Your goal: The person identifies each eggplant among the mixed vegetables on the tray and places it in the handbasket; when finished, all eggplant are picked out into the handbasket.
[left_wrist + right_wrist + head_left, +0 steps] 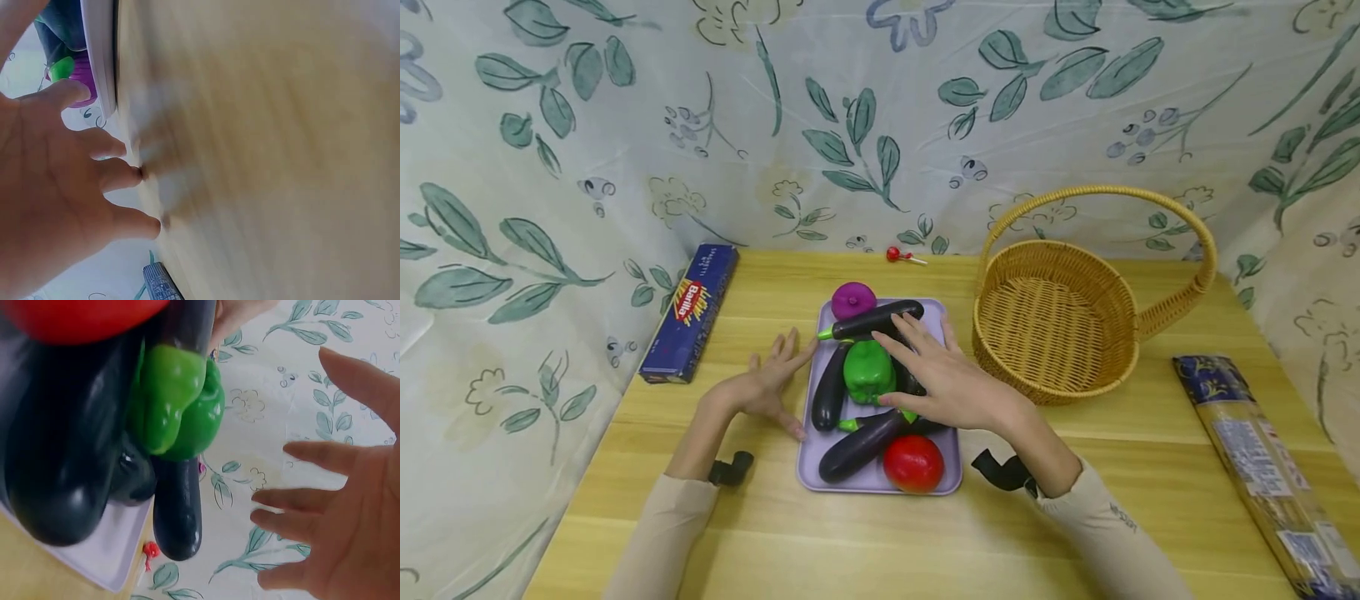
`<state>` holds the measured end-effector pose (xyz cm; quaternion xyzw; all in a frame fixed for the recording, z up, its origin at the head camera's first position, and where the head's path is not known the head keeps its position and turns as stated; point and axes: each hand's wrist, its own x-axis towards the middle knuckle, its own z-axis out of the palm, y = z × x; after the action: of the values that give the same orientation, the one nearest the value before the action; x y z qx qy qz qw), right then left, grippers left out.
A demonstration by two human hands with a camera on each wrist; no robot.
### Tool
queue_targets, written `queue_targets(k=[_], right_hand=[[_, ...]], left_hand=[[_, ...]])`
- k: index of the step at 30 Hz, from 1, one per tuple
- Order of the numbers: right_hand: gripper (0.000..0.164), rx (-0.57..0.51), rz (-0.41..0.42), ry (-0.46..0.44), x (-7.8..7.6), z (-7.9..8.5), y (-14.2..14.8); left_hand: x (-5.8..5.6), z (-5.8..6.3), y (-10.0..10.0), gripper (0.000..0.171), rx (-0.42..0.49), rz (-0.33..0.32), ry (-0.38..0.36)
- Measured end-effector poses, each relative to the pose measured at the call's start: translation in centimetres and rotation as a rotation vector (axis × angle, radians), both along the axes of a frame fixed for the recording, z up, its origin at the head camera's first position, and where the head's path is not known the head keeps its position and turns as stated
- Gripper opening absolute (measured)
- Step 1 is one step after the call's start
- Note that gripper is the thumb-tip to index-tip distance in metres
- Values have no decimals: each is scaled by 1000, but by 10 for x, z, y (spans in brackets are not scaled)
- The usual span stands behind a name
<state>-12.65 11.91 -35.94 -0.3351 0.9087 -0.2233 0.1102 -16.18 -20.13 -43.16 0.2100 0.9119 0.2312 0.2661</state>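
A lavender tray [811, 457] holds several dark eggplants [861, 450], a green bell pepper [868, 373], a shiny red round fruit [913, 464] and a purple onion-like piece [853, 300]. Beside the tray's left edge is my left hand [763, 383], fingers spread, holding nothing. One fingertip reaches the rim near an eggplant's green stem. My right hand [955, 375] hovers over the tray's right side with its fingers extended, hiding part of the eggplants there. In the right wrist view, a gap shows between those fingers and the bell pepper [200, 422].
A wicker basket [1131, 350] with a tall handle stands right of the tray. The blue spaghetti box [688, 317] lies at left, a bag of pasta [1262, 467] at far right. Behind the tray is a red lollipop [892, 254], close to the patterned cloth [865, 200].
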Motion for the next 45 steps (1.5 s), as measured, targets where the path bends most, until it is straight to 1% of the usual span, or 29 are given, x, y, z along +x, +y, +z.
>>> queue_targets(k=[4,8,15,22,28,32,37,42,45], right_hand=[[76,-14,67,-54,2,-2,-2],[71,-23,115,-83,3,-3,-4],[67,-63,131,-85,5,-5,-5],[65,-74,152,-85,5,-9,-5],[62,-129,216,-76,2,-13,-8],[60,-164,270,-95,1,-15,-13],[58,-165,335,-112,0,-18,-20],[56,-159,341,-97,2,-18,-23],[55,-157,354,-118,4,-18,-25]], left_hand=[[-2,-1,-1,147,3,3,-23],[-2,-2,-4,148,2,0,-32],[-1,-3,-5,146,-16,-11,-7],[5,-4,-6,144,-26,-14,-16],[7,-5,-7,144,-36,-15,-14],[7,-4,-6,145,-40,-11,-24],[6,-4,-5,144,-51,-8,-31],[6,-4,-4,143,-45,-11,-38],[6,-4,-5,143,-42,-5,-44]])
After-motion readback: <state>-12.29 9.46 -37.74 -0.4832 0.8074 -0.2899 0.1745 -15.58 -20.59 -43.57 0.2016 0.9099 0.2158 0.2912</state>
